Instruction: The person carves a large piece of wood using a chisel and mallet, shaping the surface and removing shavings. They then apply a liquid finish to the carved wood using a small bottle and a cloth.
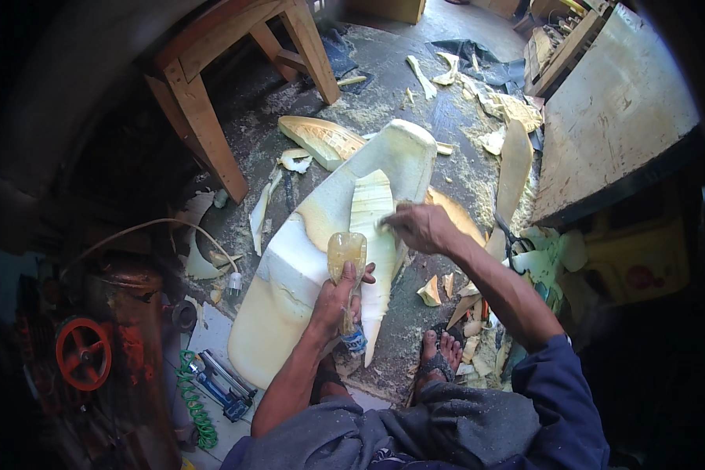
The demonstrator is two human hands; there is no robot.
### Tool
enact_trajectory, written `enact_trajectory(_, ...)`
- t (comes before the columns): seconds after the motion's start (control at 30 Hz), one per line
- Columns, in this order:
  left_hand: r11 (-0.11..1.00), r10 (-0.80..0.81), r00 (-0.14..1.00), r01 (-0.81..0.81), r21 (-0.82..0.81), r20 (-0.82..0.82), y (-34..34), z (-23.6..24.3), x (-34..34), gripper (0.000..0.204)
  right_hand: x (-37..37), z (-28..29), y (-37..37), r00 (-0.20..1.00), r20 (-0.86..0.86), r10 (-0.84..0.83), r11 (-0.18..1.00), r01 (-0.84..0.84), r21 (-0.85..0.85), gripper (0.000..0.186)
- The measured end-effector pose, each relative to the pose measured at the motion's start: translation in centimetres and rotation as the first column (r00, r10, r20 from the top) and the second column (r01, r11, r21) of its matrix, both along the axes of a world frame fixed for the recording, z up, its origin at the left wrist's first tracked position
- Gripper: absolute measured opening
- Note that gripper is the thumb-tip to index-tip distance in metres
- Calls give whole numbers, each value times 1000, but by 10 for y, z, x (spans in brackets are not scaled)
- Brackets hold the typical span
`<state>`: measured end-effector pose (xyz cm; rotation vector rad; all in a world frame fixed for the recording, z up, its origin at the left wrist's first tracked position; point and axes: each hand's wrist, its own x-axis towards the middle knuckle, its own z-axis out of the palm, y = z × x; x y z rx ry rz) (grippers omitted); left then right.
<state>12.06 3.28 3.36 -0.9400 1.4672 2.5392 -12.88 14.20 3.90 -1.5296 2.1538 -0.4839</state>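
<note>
- Left hand [335,304], centre of the frame: fingers wrapped around a cut clear bottle [346,254], wide end up, yellowish stuff inside.
- Right hand [424,227], just right of centre: fingers bent and bunched at the strip's right edge; cannot tell whether they hold anything.
- Strip [379,294], pale, ridged, at the centre, lying lengthwise on the block.
- Block [278,333], big, whitish-yellow, slanting from lower left of centre to upper centre.
- Stool [204,133], wooden, upper left.
- Tank [129,337], rusty, lower left.
- Green hose [200,407], coiled, lower left.
</note>
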Motion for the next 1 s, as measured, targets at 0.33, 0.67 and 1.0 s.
enact_trajectory(0.33, 999, 54, 999, -54, -10, 0, 5, -5, 2, 61, -28, -13, -11, 983, -150, -102, 982, 75, -176, 28)
enact_trajectory(0.67, 898, 301, 951, -257, -356, 74, 14, 5, -2, 69, 101, -12, 54, 819, 460, -342, 824, 497, -271, 31)
enact_trajectory(1.0, 850, 489, 854, -512, -121, -179, -38, 25, -40, 66, 64, -3, 5, 871, 149, -469, 723, 475, -502, 31)
